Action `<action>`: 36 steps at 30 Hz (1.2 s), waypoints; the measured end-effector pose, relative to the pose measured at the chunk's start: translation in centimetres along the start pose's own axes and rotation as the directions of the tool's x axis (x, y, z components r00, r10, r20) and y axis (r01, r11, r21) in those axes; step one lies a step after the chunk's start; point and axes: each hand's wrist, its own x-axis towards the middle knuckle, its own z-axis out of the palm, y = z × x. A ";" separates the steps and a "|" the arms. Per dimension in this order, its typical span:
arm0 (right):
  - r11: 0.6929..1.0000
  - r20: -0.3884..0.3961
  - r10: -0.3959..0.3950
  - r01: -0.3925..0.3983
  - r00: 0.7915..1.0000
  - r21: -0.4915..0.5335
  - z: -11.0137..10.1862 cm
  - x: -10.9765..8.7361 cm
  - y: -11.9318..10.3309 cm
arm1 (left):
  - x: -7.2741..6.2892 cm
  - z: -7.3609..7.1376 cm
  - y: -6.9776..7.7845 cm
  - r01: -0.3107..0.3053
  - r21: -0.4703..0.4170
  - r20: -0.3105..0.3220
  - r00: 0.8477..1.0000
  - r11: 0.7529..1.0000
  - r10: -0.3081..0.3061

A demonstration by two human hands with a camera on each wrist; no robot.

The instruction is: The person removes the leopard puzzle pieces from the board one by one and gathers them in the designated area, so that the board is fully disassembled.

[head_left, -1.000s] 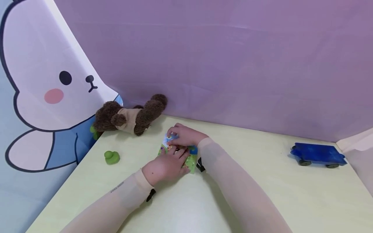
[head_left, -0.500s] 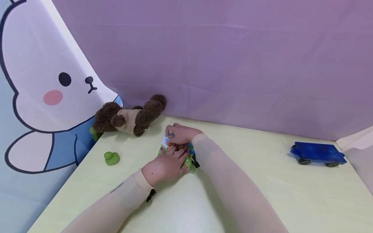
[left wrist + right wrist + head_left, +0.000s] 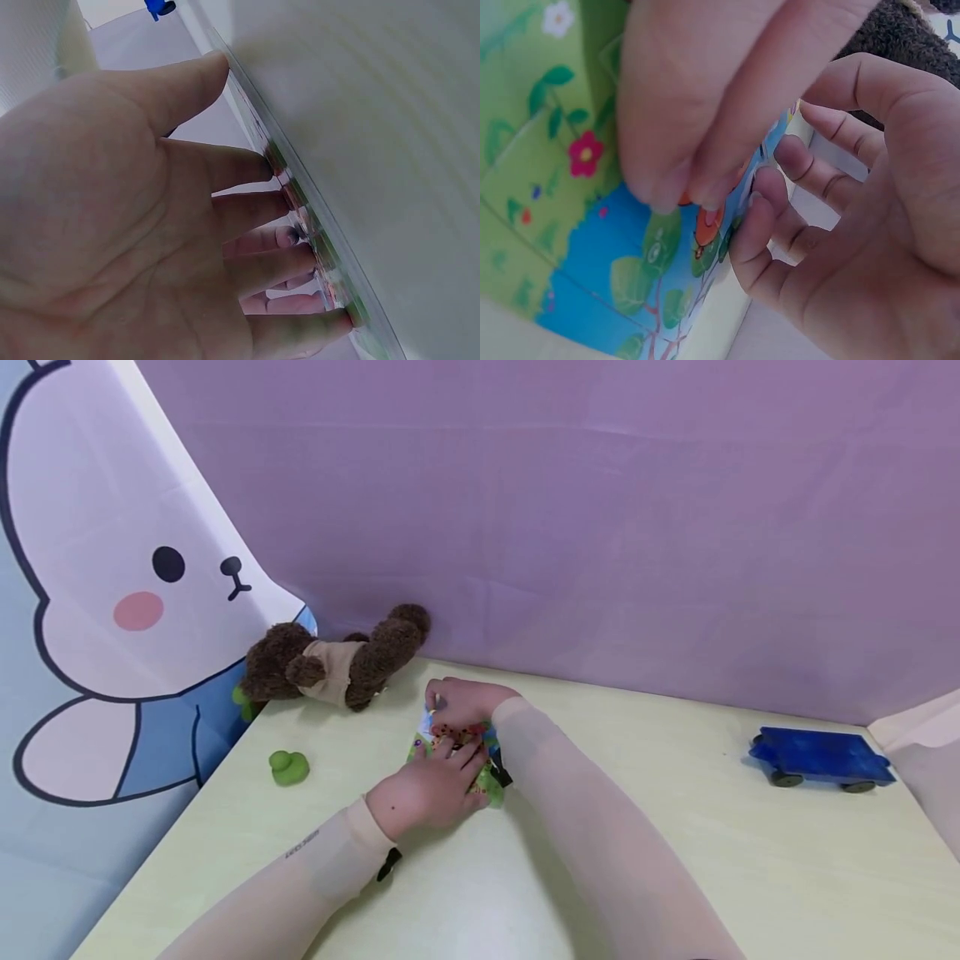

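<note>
A thin flat board with a printed garden picture (image 3: pixel 491 789) lies on the table, largely covered by both hands. Straight seams cross its leaves and flowers in the right wrist view (image 3: pixel 570 240). My left hand (image 3: pixel 427 789) presses on the board with spread, nearly straight fingers; the left wrist view shows that hand (image 3: pixel 142 210) with its fingertips on the surface. Beyond it, my right hand (image 3: pixel 468 700) bends over the board's far edge. In the right wrist view my right hand (image 3: pixel 870 202) has curled fingers at that edge; whether they pinch something is hidden.
A brown teddy bear (image 3: pixel 330 668) lies on its side at the back left. In front of it sits a small green duck (image 3: pixel 288 767). At the far right stands a blue wheeled toy cart (image 3: pixel 821 756). A purple backdrop (image 3: pixel 570 543) rises behind the table.
My right hand has shifted left and a little away along the board, its fingers curling more and uncovering red-and-yellow print below. The left hand stays in place.
</note>
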 end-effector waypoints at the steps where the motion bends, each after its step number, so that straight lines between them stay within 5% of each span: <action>1: 1.000 0.004 -0.008 0.008 1.000 0.019 0.0 0.0 0.0 | 0.0 0.0 0.0 -0.001 -0.002 0.000 1.000 1.000 0.001; 6: 0.988 0.037 -0.035 0.029 0.999 0.150 -0.1 -0.2 0.0 | -0.2 -0.3 0.1 0.002 -0.020 0.008 1.000 1.000 -0.001; 27: 0.992 -0.023 -0.049 0.051 0.999 0.113 0.0 -0.9 0.2 | -0.3 -0.6 0.2 0.005 -0.031 0.030 1.000 0.999 -0.004; 36: 0.995 -0.146 -0.020 0.034 0.989 0.096 0.4 -0.9 0.5 | -0.3 -0.4 0.2 0.002 -0.034 0.020 1.000 0.999 -0.001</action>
